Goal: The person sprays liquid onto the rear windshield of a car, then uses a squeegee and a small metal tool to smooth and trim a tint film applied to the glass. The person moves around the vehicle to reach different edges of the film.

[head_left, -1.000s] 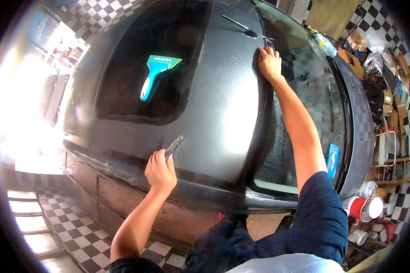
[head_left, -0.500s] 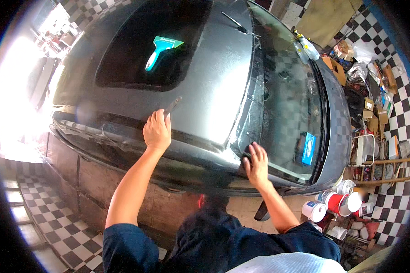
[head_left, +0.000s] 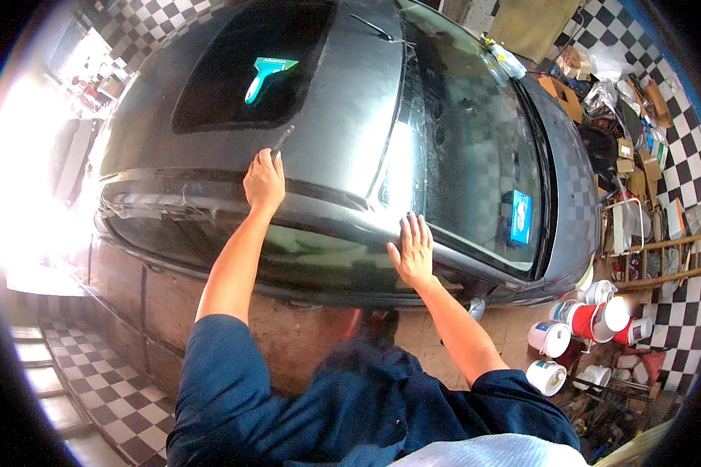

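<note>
I look down on a dark grey car [head_left: 350, 101] from above. My left hand [head_left: 263, 180] rests on the roof near its side edge, fingers closed around a thin dark tool [head_left: 282, 140] that points up across the roof. My right hand [head_left: 413, 249] lies flat with fingers spread on the roof edge beside the windscreen [head_left: 475, 148], holding nothing. A teal squeegee [head_left: 263, 76] lies on the dark sunroof panel [head_left: 241, 86], well beyond my left hand. A blue sticker [head_left: 520, 216] sits in the windscreen's lower corner.
White and red buckets [head_left: 592, 319] stand on the floor by the car's front corner. Boxes, clutter and a wooden ladder [head_left: 646, 257] fill the right side. The floor is black-and-white checkered tile [head_left: 62, 373]. Bright light glares at the left.
My right hand came down from the far top of the windscreen to the near roof edge and now lies flat there. My view shifted; the left hand kept the tool on the roof.
</note>
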Motion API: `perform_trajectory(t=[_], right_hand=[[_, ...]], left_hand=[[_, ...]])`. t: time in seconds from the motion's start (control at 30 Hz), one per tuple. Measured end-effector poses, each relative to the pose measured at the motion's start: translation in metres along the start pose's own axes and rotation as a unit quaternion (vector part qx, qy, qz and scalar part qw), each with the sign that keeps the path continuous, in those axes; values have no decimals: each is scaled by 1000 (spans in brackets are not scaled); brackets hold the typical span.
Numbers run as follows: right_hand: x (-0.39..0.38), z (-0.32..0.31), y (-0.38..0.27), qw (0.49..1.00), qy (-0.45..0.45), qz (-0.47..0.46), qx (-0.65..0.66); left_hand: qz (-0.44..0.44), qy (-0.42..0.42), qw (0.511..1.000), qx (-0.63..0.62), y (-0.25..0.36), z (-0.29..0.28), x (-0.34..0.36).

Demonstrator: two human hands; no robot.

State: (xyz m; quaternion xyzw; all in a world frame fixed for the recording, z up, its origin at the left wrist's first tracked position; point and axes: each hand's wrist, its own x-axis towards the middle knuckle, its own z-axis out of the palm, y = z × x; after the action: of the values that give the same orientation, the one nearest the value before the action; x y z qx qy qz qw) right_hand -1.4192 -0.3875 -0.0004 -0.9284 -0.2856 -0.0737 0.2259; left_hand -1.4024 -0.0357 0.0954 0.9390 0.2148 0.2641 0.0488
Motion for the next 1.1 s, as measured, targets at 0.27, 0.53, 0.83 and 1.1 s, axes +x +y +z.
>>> perform_trajectory(t=[0.27,0.53,0.83,1.1], right_hand=[[-2,2,7,1000,9,-14,-4],[-2,1,3,999,33,-13,-9],[-4,2,7,1000,-8,-9,-5],[-2,-2,6,1000,6,-10,-15]], left_hand=[[-2,38,999,-2,0,7,-5],[24,68,997,-15,2,6,-1],[-2,43,999,-10,-3,8,-5],[-1,31,999,-39,-8,8,-1]])
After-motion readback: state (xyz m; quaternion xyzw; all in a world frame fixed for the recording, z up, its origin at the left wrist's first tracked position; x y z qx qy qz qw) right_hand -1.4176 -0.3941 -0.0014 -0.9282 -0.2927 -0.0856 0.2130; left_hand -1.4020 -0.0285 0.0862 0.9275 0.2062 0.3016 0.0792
